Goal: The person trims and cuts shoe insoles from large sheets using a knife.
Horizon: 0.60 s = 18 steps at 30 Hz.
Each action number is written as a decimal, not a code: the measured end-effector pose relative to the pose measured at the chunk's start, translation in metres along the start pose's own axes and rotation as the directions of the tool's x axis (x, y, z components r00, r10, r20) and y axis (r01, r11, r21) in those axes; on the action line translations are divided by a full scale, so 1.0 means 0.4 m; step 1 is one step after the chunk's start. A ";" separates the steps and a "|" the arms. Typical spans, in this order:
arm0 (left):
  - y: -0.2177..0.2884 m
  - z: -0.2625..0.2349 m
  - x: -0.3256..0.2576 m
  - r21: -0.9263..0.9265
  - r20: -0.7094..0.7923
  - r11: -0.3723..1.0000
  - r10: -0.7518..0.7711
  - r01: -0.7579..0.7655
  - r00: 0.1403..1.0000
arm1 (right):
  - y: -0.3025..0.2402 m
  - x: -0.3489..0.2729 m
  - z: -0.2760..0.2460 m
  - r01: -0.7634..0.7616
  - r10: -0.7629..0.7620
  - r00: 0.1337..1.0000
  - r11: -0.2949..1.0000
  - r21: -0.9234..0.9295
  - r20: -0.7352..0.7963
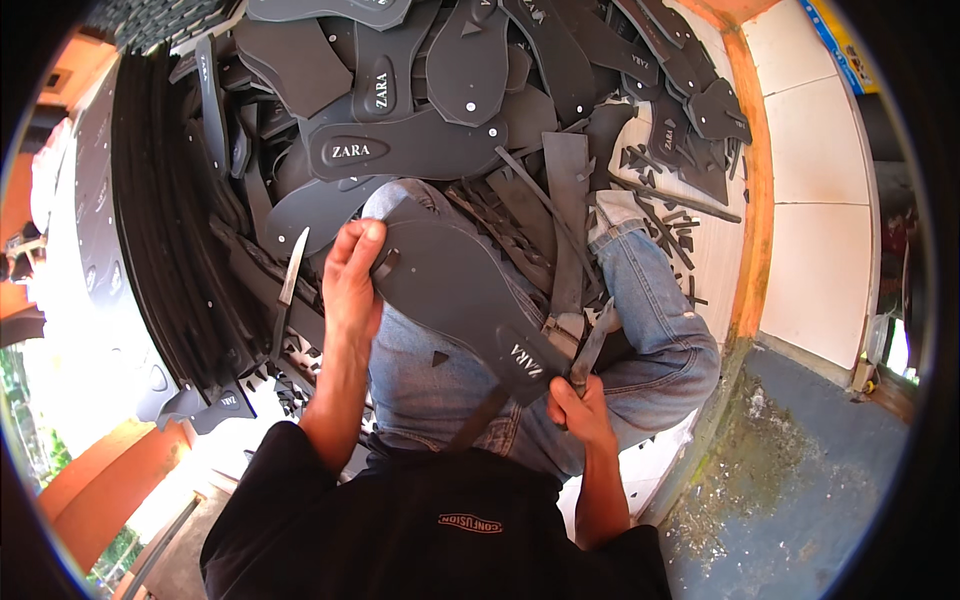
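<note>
A dark grey foam shoe sole [445, 285] with white lettering at its heel lies slanted over my lap. My left hand [350, 275] is closed on its broad toe end, thumb on top. In my right hand [582, 410] is a knife [597, 338], gripped by the handle with its blade pointing up and away, beside the heel end. Whether the blade touches the sole I cannot tell. A small dark offcut [440, 358] rests on my jeans, and a dark strip [478, 418] hangs below the sole.
Ahead lies a heap of cut grey soles [467, 70]. Stacked dark foam sheets [165, 220] stand at the left. A second knife [293, 265] lies bare-bladed near my left forearm. Thin offcuts [682, 235] litter the right side, beside an orange-edged step [752, 200].
</note>
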<state>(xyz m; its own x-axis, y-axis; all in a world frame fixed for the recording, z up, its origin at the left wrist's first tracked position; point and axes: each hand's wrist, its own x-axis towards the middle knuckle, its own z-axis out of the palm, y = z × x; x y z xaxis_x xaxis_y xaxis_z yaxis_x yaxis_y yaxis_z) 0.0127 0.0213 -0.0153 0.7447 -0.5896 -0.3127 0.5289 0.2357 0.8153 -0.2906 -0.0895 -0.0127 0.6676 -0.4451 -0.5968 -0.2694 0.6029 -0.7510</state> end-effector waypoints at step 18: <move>-0.010 0.125 -0.068 0.357 0.183 0.729 -0.668 0.585 0.721 | -0.013 -0.019 0.039 0.034 -0.301 0.944 0.503 -0.864 -0.138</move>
<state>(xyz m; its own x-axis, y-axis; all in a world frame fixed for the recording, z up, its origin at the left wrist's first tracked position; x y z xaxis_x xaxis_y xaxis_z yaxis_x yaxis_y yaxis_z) -0.0302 -0.0023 0.0143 0.1092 -0.7242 -0.6809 0.6756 -0.4484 0.5852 -0.2835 -0.0790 0.0001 0.6151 -0.6930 -0.3761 -0.7121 -0.2836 -0.6422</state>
